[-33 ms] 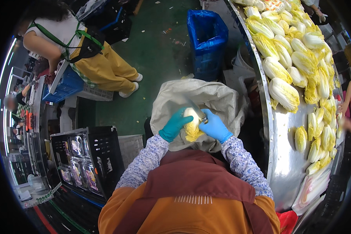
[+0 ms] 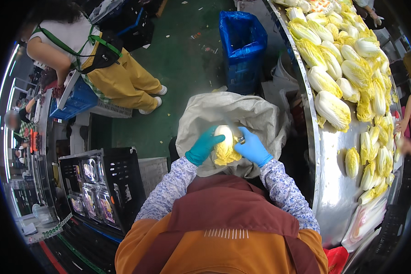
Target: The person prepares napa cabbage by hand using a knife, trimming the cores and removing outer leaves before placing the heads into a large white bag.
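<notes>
In its teal glove, my left hand is closed round the side of a small napa cabbage, white base up and yellow leaves toward me. My right hand, gloved in blue, grips a knife by its handle, close against the cabbage's right side. The knife's blade is smeared by motion and points away from me. Both hands are above the open mouth of a large white woven sack, whose inside is mostly hidden.
Many napa cabbages lie on a metal table to my right. A bin lined with blue plastic stands beyond the sack. Black crates with clear packs are at left. A person in yellow trousers works farther left.
The knife's blade has swung slightly and is more blurred. The cabbage is turned a little, showing more of its pale side. Both hands keep their hold.
</notes>
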`<state>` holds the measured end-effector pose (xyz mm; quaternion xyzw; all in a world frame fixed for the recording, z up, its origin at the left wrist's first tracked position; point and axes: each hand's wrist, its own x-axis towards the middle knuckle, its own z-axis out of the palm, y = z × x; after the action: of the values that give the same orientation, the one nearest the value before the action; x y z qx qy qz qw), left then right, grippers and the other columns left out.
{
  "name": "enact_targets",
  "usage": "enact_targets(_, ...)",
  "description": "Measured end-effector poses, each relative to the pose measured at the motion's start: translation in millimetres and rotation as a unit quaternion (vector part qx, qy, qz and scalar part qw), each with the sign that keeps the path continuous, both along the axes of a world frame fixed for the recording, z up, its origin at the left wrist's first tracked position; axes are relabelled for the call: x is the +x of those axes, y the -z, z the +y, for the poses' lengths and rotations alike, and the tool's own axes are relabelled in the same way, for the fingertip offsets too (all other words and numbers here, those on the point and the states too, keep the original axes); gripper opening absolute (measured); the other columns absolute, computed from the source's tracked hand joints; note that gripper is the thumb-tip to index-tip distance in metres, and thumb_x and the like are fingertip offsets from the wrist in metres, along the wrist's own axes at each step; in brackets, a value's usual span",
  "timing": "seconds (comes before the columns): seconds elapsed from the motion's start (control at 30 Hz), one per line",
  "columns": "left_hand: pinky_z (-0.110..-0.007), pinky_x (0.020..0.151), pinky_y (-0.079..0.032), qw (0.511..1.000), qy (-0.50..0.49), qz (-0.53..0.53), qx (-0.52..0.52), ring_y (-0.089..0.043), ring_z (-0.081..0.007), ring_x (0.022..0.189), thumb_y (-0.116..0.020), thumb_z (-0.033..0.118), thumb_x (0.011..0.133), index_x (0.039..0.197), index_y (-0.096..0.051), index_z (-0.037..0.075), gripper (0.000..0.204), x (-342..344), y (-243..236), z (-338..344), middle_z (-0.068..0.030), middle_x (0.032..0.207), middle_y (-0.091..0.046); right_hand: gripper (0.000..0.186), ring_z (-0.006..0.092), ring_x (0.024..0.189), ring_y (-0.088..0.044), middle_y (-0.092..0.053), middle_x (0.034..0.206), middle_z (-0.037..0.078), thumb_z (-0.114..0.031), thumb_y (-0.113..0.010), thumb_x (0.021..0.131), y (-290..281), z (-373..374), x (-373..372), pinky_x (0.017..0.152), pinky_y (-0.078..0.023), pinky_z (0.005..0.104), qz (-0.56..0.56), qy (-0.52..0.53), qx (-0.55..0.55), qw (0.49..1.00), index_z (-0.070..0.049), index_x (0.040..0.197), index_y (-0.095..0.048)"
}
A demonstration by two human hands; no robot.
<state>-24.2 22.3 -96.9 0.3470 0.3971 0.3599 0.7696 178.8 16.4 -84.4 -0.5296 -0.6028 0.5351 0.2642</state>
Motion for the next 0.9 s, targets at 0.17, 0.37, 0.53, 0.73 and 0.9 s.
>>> enact_targets(0.17,-0.032,0.096,-0.046,0.981,0.005,-0.152,-0.120,-0.056,-0.0193,0.111,-0.060,0.019,0.090,0.131,-0.044,0.001,0.047,-1,-9,-1,-0.0097,0.123,-0.055,0.040,0.0107,0.079,-0.058,-0.062,0.089,0.003,-0.012,-0.062,0.081,-2,-1,7,0.070,-0.049,0.0261,0.153,0.037,-0.102,0.982,-0.002,0.119,-0.056)
enact_targets(0.37,-0.031,0.093,-0.047,0.997,0.004,-0.036,-0.069,-0.058,-0.0193,0.108,-0.060,0.026,0.092,0.129,-0.047,0.001,0.047,11,3,-6,-0.0102,0.118,-0.058,0.036,0.0322,0.079,-0.065,-0.065,0.085,0.019,-0.018,-0.062,0.081,-6,-4,-1,0.071,-0.051,0.0363,-0.020,0.056,0.012,0.998,-0.004,0.113,-0.058)
enact_targets(0.53,-0.036,0.087,-0.051,0.974,0.033,-0.164,-0.153,-0.062,-0.0214,0.098,-0.060,0.032,0.091,0.127,-0.048,-0.001,0.050,2,-15,-7,-0.0128,0.114,-0.060,0.051,0.0333,0.081,-0.065,-0.066,0.088,0.019,-0.028,-0.064,0.080,46,-2,27,0.074,-0.051,0.0383,-0.146,0.088,0.056,0.984,-0.005,0.123,-0.052)
enact_targets(0.73,-0.032,0.090,-0.049,0.997,-0.001,-0.055,-0.061,-0.059,-0.0190,0.105,-0.051,0.039,0.096,0.131,-0.044,0.003,0.051,9,-5,-12,-0.0110,0.118,-0.057,0.075,0.0297,0.078,-0.065,-0.065,0.086,0.018,-0.040,-0.067,0.081,4,-5,13,0.075,-0.052,0.0359,-0.016,0.042,0.070,0.997,-0.013,0.142,-0.035)
enact_targets(0.9,-0.026,0.085,-0.045,0.986,-0.061,0.116,0.099,-0.052,-0.0115,0.097,-0.047,0.038,0.098,0.120,-0.048,0.004,0.040,26,5,-21,-0.0049,0.109,-0.054,0.066,0.0279,0.072,-0.065,-0.065,0.082,0.015,-0.037,-0.064,0.083,-11,-7,9,0.071,-0.051,0.0360,-0.041,-0.042,0.056,0.997,-0.017,0.141,-0.039)
